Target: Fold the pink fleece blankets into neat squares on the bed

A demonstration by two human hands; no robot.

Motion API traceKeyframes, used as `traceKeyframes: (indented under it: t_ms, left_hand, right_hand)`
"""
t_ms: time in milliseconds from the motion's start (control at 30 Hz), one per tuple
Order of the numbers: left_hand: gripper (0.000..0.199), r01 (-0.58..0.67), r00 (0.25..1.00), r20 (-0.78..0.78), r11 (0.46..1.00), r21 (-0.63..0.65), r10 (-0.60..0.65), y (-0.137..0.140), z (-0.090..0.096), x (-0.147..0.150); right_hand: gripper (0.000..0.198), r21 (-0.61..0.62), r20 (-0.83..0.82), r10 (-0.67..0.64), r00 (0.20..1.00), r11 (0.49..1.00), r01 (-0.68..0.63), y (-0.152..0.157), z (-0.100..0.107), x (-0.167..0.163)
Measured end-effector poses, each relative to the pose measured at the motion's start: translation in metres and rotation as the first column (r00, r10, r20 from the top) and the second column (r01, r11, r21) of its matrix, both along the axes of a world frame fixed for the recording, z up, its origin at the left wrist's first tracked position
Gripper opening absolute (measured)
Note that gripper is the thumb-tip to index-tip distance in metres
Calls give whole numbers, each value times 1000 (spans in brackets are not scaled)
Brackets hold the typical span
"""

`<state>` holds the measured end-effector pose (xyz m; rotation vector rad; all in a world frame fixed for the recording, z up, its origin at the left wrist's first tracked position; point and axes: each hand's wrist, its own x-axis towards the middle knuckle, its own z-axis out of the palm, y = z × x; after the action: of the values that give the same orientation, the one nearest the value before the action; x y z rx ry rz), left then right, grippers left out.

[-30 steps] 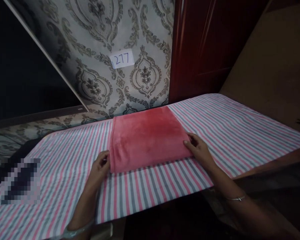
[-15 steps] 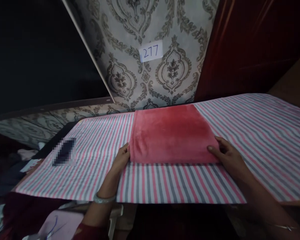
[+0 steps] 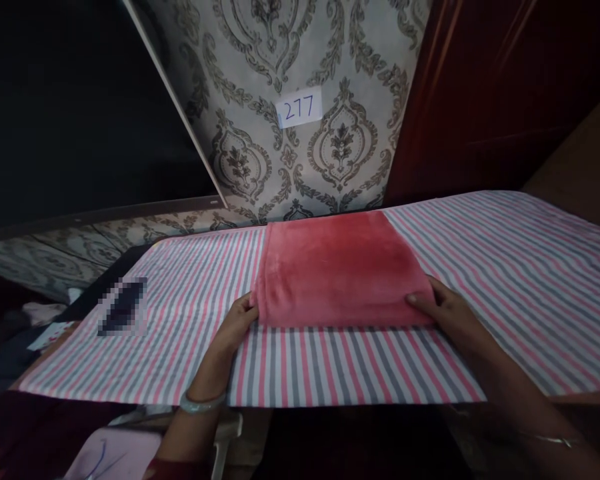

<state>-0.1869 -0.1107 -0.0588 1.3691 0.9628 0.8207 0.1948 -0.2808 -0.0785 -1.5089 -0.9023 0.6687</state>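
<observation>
A folded pinkish-red plush cloth (image 3: 337, 270) lies flat on a striped tablecloth (image 3: 300, 370), its layered edges showing along the left side. My left hand (image 3: 235, 323) grips the cloth's near left corner between thumb and fingers. At the near right corner, my right hand (image 3: 443, 307) has its thumb on top, with the fingers wrapped around the right edge and partly hidden.
A large dark screen (image 3: 90, 113) stands at the back left, and a dark red panel (image 3: 480, 100) at the back right. A paper marked 277 (image 3: 299, 107) is on the patterned wall. A blurred dark object (image 3: 123, 307) lies on the left. Below is a pink chair seat (image 3: 113, 457).
The right hand's fingers have tucked further around the cloth's right edge. The left hand stays at the left corner. The whole view has shifted slightly.
</observation>
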Motion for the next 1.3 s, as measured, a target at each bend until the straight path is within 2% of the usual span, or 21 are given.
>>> traceKeyframes:
  t_ms: [200,367,433,500,567,667,833,967,1133,1300]
  left_hand:
    - [36,-49,999,17,999,-3,49,-6,7,11]
    - [39,-66,997,45,998,16,65,-17,6,8]
    - [36,-185,978,108,982,38,180,-27,1,6]
    - [31,-358,926,158,929,90,342,-37,-4,5]
    - [30,-444,894,144,880,168,423,-47,-8,5]
    - [33,-348,935,29,904,248,352,-55,-8,8]
    - [35,-225,960,-105,937,267,260,-51,-1,11]
    - [32,-188,970,-115,959,213,215,-42,-1,7]
    - [33,-261,962,-56,959,110,268,-37,-4,-2]
    - [32,-125,984,-119,989,78,134,-37,6,-7]
  right_hand:
    - [41,8,-108,-87,990,996,88,7,-8,1]
    - [45,6,-90,-55,994,998,56,2,-9,4]
    - [50,11,-97,-46,994,999,47,-1,-10,6]
    - [54,6,-119,-14,993,1000,15,-2,-11,9]
    - [58,-12,-128,26,991,1000,-28,-2,-10,10]
    - [62,-38,-140,36,990,998,-41,-2,-7,8]
    - [59,-65,-201,-5,980,998,-8,-2,-4,4]
    - [51,-85,-193,-34,981,996,17,2,-3,3]
    - [39,-51,-207,-126,970,992,118,10,-5,2]
    - [40,-58,-177,-110,978,993,101,8,-4,1]
